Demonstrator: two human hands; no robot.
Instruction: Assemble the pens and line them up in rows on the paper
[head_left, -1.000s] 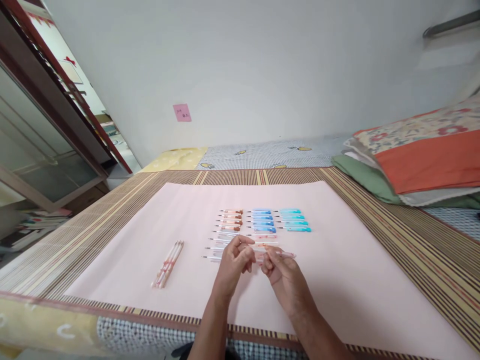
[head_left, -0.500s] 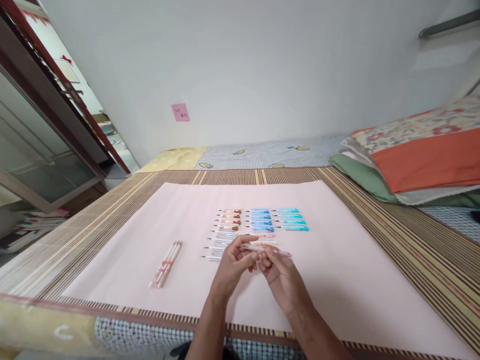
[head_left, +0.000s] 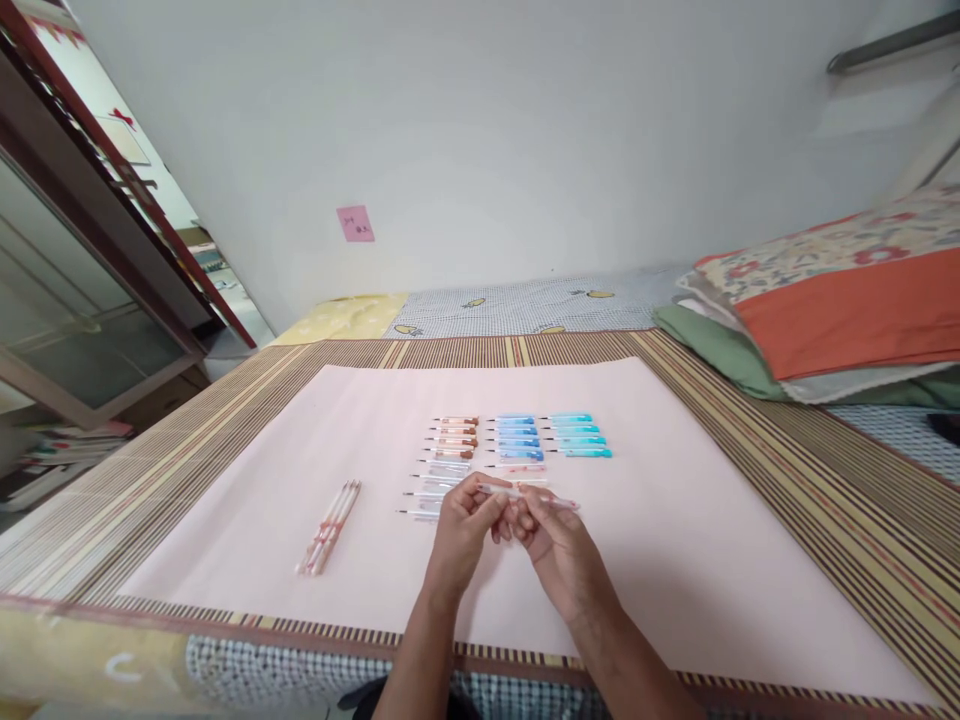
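Along the near edge of the brown-and-cream striped woven mat (head_left: 735,400) hangs a blue-and-white checked cloth (head_left: 277,668), and both bare forearms reach in over that edge, above a large pale pink sheet (head_left: 675,540). The left hand (head_left: 463,520) and the right hand (head_left: 564,550) meet over the sheet, toward the middle of its width. The left grip pinches one end of a slim white-and-pink pen (head_left: 493,489) between thumb and fingers; the right grip grasps the same pen farther along, its fingertips just beside the left ones. A pinkish tip shows beyond the right hand, though whether it belongs to the held pen is unclear.

Toward the sheet's left edge lies a bundle of white-and-pink pens (head_left: 330,528), side by side and slanted, well apart from the hands. Just beyond the left hand lie clear-barrelled pens (head_left: 442,478), partly hidden by it; beyond the right lie pale pink pens (head_left: 519,468). Nearer the sheet's far edge, brown-ended pens (head_left: 466,441), blue pens (head_left: 525,442) and turquoise pens (head_left: 589,441) form three neighbouring stacks of parallel rows.

By the mat's far right corner rests orange-and-floral folded bedding (head_left: 862,320).
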